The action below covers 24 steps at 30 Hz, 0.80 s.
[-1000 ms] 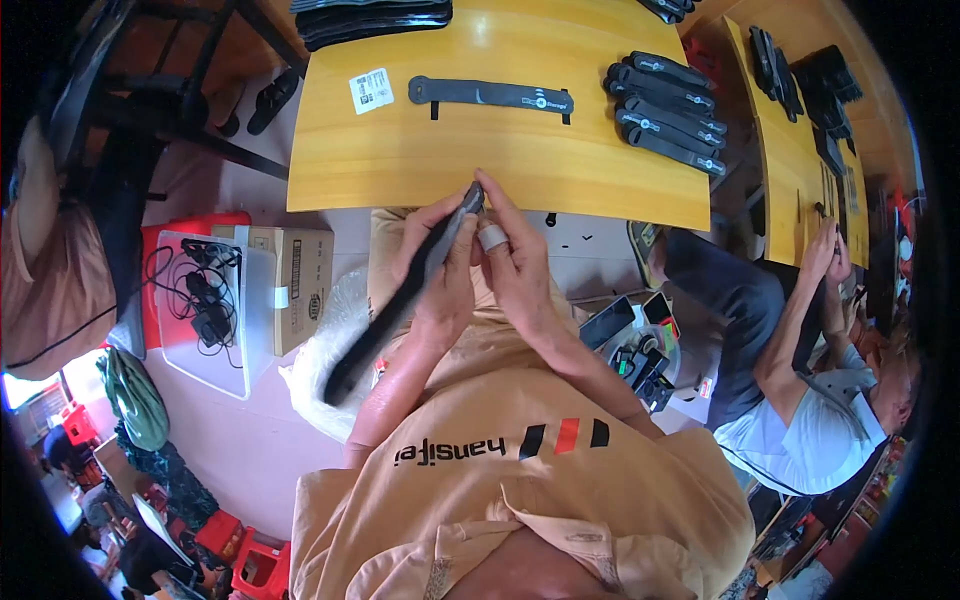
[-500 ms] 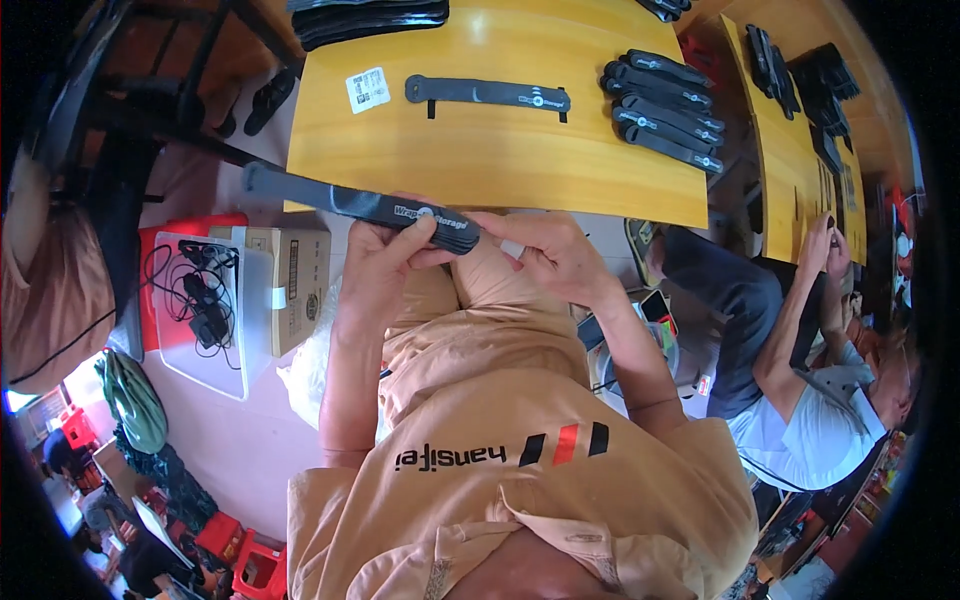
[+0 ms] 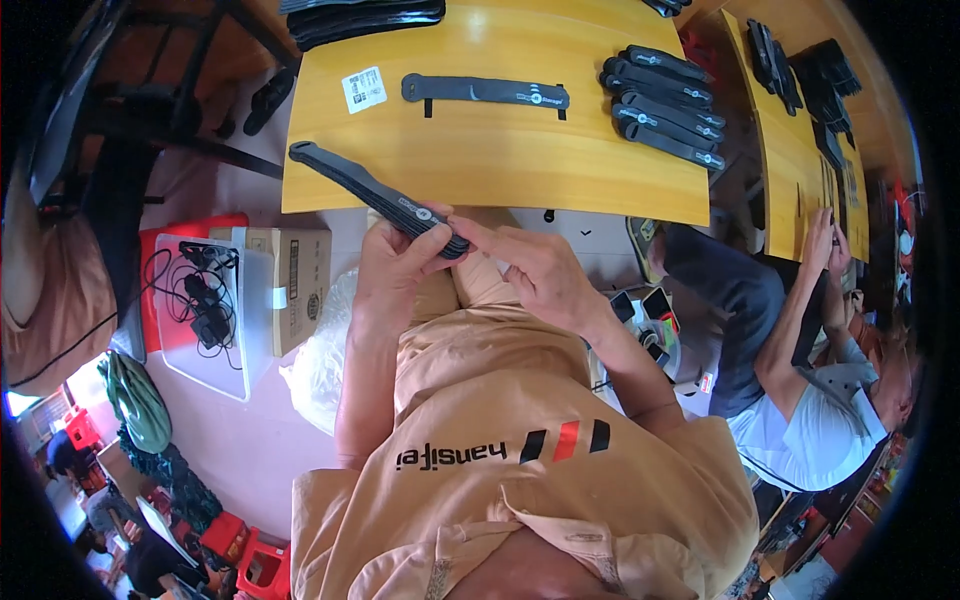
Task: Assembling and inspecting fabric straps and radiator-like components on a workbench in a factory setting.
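Note:
My left hand (image 3: 400, 262) grips a stack of black straps (image 3: 368, 190) near its rounded end, thumb on top. The stack slants up and left, its far end over the front edge of the yellow table (image 3: 480, 165). My right hand (image 3: 545, 278) has its index finger stretched to the near end of the stack, touching it; the other fingers are partly curled. A single black strap (image 3: 485, 91) lies flat on the table, with two small dark marks below it. To the right lies a pile of folded black straps (image 3: 660, 115).
A white printed label (image 3: 363, 90) lies left of the single strap, below another black pile (image 3: 365, 22). At left stand a clear plastic bin (image 3: 235, 370) with black cables and a cardboard box (image 3: 300, 280). At right, another person's hands (image 3: 825, 245) work at a second table.
The stack has tilted more steeply, its far end swinging up and right over the table edge. My left hand has shifted slightly right; my right index finger now reaches the stack's end.

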Motion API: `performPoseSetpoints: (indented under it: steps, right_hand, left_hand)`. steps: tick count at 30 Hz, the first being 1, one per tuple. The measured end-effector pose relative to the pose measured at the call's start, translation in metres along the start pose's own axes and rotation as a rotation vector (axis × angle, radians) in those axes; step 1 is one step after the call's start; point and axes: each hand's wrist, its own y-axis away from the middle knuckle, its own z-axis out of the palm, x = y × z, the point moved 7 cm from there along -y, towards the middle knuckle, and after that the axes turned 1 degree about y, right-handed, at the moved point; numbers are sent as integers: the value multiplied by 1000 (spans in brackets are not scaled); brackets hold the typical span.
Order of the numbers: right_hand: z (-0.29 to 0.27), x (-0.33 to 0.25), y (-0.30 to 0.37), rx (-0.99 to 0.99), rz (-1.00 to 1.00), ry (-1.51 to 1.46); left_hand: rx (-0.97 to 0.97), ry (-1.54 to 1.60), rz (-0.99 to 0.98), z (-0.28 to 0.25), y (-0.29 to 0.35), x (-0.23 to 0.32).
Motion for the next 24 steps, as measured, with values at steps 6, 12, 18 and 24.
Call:
performPoseSetpoints:
  steps: [6, 12, 18, 24]
  right_hand:
    - [24, 27, 20, -255, 473, -998]
    - [25, 32, 33, -443, 818, -1266]
    - [20, 40, 25, -191, 489, -815]
    - [-1, 9, 17, 72, 0, -4]
  left_hand:
    - [-74, -122, -20, 4, 5, 3]
    - [-191, -291, -187, 11, 7, 4]
    - [-90, -249, -131, 12, 1, -9]
    - [-145, -278, -73, 14, -1, -8]
